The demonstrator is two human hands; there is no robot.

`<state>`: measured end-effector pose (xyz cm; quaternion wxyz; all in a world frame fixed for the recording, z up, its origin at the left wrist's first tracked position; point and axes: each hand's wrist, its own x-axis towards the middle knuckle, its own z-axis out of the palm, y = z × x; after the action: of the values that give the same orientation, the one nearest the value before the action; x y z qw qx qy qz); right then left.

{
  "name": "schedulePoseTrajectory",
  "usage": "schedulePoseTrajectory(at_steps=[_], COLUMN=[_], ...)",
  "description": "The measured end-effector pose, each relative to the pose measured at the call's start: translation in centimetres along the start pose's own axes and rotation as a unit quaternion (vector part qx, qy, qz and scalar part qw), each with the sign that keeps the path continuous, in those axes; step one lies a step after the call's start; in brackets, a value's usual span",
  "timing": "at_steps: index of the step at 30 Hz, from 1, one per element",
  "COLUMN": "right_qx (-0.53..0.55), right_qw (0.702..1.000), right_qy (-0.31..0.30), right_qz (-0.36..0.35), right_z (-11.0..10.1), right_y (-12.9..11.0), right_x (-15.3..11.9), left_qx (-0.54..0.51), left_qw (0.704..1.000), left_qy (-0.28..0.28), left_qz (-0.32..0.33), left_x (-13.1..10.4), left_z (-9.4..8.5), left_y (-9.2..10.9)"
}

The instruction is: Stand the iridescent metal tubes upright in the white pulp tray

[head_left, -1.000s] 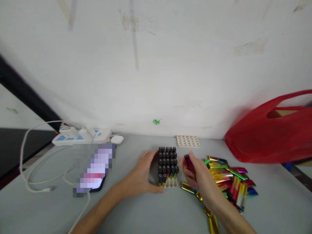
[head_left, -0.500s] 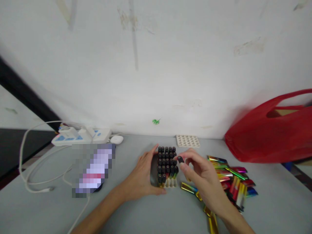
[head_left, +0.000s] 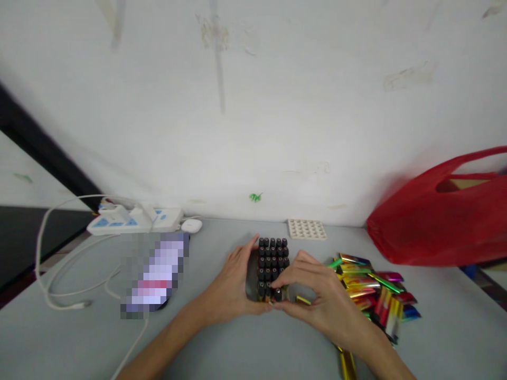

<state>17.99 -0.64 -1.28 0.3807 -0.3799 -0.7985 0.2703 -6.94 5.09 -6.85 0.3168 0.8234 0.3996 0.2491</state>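
Rows of small black-capped sticks (head_left: 268, 261), each cap with a tiny hole in its top, stand upright in a pale rack whose base is mostly hidden. My left hand (head_left: 233, 285) wraps round the rack's left side, index finger along the back and thumb at the front. Pinched between the thumb and fingers of my right hand (head_left: 320, 287) is another black-capped stick (head_left: 278, 294), at the front row beside the standing ones. Its lower part is hidden, so I cannot tell how deep it sits.
Shiny coloured metallic pieces (head_left: 380, 290) lie heaped at the right, with a gold one (head_left: 347, 364) nearer me. A white holed tray (head_left: 307, 229) rests by the wall. A red bag (head_left: 443, 221) stands far right; a phone (head_left: 158, 274), cables and power strip (head_left: 134, 221) lie left.
My right hand has moved left and toward me, bringing the black-capped stick from the rack's right side to its front row. My left hand stays round the rack.
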Motion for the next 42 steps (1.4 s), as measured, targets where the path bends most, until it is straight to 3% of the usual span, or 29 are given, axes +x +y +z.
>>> schedulePoseTrajectory(at_steps=[6,11,19,22,24,28,30,35,42], right_qx=[-0.042,-0.076,-0.092,-0.207,-0.325,-0.541,-0.587,-0.612,-0.603], right_qw=[0.998,0.996,0.990,0.957,0.910,0.786,0.752,0.737,0.752], right_qy=[-0.025,0.030,0.102,0.170,0.191,0.134,0.095,0.045,0.037], right_qz=[-0.025,-0.034,0.027,0.112,0.172,0.267,0.285,0.283,0.265], right_z=[0.0,0.2,0.2,0.0,-0.2,-0.5,-0.6,-0.9,-0.9], right_y=[0.0,0.0,-0.1,0.8,1.6,2.7,2.8,2.7,2.8], right_x=[-0.1,-0.4,-0.4,-0.3,-0.4,-1.2,-1.7,-2.8,-3.0], left_qx=[-0.017,-0.017,-0.023,-0.027,-0.028,-0.029,-0.027,-0.022,-0.032], left_qw=[1.000,1.000,1.000,1.000,1.000,0.999,0.999,0.999,0.999], left_qy=[0.001,-0.006,0.000,-0.004,-0.004,-0.008,-0.012,-0.015,0.000], left_qz=[0.000,-0.007,-0.011,-0.009,-0.010,-0.013,-0.018,-0.027,-0.022], left_x=[0.0,0.0,-0.1,-0.1,-0.1,-0.1,-0.1,0.0,0.0], left_z=[-0.3,-0.5,-0.4,-0.5,-0.6,-0.6,-0.7,-0.6,-0.6], left_y=[0.6,0.8,0.8,0.7,0.7,0.7,0.8,1.0,0.8])
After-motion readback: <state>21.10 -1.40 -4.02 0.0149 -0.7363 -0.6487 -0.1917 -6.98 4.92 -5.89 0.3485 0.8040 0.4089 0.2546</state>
